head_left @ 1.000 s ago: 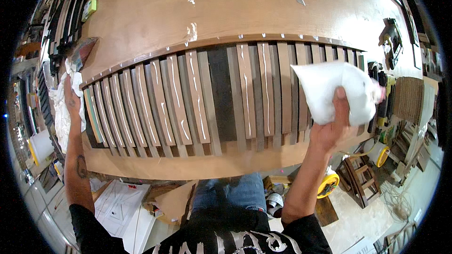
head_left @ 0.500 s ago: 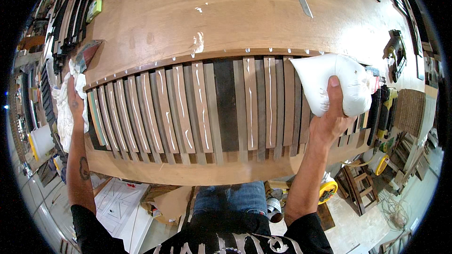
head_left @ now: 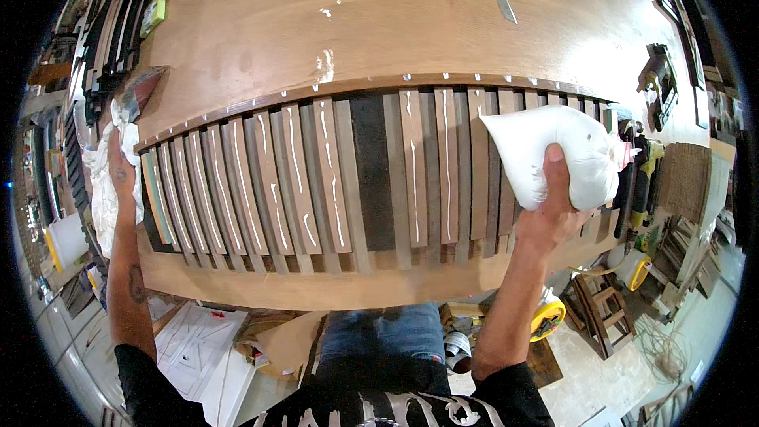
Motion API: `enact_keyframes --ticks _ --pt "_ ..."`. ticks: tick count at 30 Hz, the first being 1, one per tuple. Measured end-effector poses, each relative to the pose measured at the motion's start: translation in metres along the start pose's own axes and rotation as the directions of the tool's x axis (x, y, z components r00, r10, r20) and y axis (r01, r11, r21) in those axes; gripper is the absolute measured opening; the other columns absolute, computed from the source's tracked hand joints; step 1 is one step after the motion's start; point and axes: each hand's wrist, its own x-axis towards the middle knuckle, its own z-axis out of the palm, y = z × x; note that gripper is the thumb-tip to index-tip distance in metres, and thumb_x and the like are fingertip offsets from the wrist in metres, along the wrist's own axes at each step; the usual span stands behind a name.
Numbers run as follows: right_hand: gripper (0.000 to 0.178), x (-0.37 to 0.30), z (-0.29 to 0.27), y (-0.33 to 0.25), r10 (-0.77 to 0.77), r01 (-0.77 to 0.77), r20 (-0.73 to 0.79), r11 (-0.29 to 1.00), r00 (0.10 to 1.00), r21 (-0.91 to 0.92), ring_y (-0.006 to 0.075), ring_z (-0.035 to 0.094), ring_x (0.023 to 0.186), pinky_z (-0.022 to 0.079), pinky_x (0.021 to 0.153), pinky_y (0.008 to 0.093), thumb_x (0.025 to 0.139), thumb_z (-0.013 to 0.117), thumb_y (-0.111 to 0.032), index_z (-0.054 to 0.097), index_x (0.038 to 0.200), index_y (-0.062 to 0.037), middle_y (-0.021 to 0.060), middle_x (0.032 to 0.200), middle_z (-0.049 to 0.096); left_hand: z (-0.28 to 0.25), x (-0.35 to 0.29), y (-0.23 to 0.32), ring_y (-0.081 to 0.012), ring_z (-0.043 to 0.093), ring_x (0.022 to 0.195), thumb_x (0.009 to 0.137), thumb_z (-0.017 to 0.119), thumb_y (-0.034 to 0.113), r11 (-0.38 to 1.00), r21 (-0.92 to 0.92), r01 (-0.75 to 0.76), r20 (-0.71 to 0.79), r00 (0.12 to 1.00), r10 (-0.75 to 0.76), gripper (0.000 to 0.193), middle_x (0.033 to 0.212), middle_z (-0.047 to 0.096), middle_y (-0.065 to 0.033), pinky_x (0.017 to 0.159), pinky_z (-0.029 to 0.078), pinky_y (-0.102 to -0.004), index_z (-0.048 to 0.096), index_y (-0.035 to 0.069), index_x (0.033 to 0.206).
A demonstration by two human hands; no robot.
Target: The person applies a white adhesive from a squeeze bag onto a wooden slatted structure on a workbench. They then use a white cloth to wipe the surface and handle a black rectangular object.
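Glue bag, white and soft, sits clamped in my right hand, thumb up its near face, nozzle end pointing away to the right. Directly under that hand lie wooden slats, several carrying white glue lines. My left hand presses closed on a white rag at the slats' far left end. Beyond both hands spreads the brown surface.

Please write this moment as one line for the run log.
right hand: grips white glue bag over wooden slats | left hand: on white rag at slats' left end | glue lines on several slats
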Motion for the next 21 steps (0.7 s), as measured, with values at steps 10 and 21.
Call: enact_keyframes --ticks 10,21 --pt "0.057 -0.010 -0.031 0.001 0.031 -0.031 0.078 0.999 0.996 -0.008 0.0188 0.059 0.091 0.052 0.076 0.0310 0.070 0.077 -0.008 0.050 0.118 0.0018 0.0108 0.107 0.058 -0.002 0.000 0.002 -0.0282 0.035 0.129 0.096 0.032 0.039 0.998 -0.011 -0.069 -0.007 0.998 0.069 0.055 0.137 0.040 -0.0143 0.106 0.026 -0.0358 0.038 0.000 0.134" --pt "0.056 -0.029 -0.064 0.006 0.042 -0.044 0.070 0.999 0.997 0.026 0.0217 0.058 0.096 0.051 0.082 0.0356 0.069 0.073 -0.004 0.049 0.119 0.0009 0.0109 0.108 0.057 0.003 0.000 -0.016 -0.0291 0.034 0.130 0.096 0.030 0.030 0.999 0.013 -0.049 0.005 0.999 0.049 0.049 0.138 0.040 -0.0142 0.107 0.024 -0.0364 0.037 0.002 0.136"
